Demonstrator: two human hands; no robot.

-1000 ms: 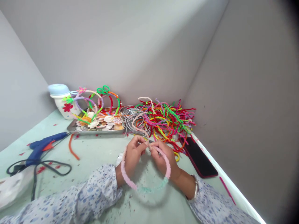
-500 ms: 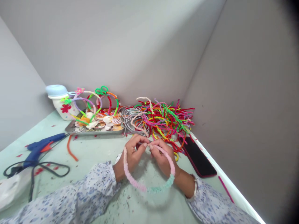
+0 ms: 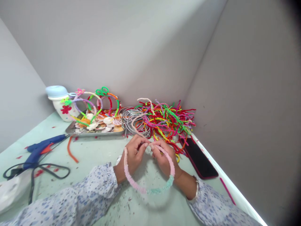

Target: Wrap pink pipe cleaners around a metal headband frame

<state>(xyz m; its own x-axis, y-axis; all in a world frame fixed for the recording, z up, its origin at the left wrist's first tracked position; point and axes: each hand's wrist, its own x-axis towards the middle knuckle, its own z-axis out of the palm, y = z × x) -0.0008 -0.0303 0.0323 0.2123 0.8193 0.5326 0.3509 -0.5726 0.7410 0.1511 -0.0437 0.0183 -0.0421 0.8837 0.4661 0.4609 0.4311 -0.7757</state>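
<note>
Two bare hands meet above the table (image 3: 103, 157), in two loose sleeves of thin white cloth with blue spots. The left hand (image 3: 134, 153) pinches a pale pink stem (image 3: 135, 128) between thumb and fingers, where it joins a fuzzy hoop (image 3: 133, 184). The right hand (image 3: 164, 158) grips the hoop near the same join with bent fingertips. Round and soft, pink with one mint-green stretch, the hoop hangs toward the wearer, between the wrists. One shiny bracelet (image 3: 196, 188) circles the right wrist.

On the right, one dark pink stem (image 3: 227, 191) lies near the table's edge. Beyond it, one flat black phone (image 3: 201, 160) with a red rim lies aslant, well apart from the right hand. One crumpled white sheet (image 3: 14, 191) lies at the left, beside the looped black cord (image 3: 51, 167) of one blue glue gun (image 3: 39, 150) with an orange trigger. One curved orange stem (image 3: 71, 150) lies between the gun and the left hand.

Farther off, one shallow metal tray (image 3: 94, 134) with rounded corners holds many smooth, fan-shaped shells (image 3: 108, 120), too heaped to count. At least three colourful headbands (image 3: 118, 108) stand over it, with fuzzy flowers or green loops. Just right of it sit thin silvery wire rings (image 3: 127, 122), then a tangled pile of fuzzy stems (image 3: 171, 119), both too tangled to count. Behind the tray's left end leans one white bottle (image 3: 67, 110) with a pale blue cap and one red flower. Smooth grey walls (image 3: 141, 56) close in the far side and the right.
</note>
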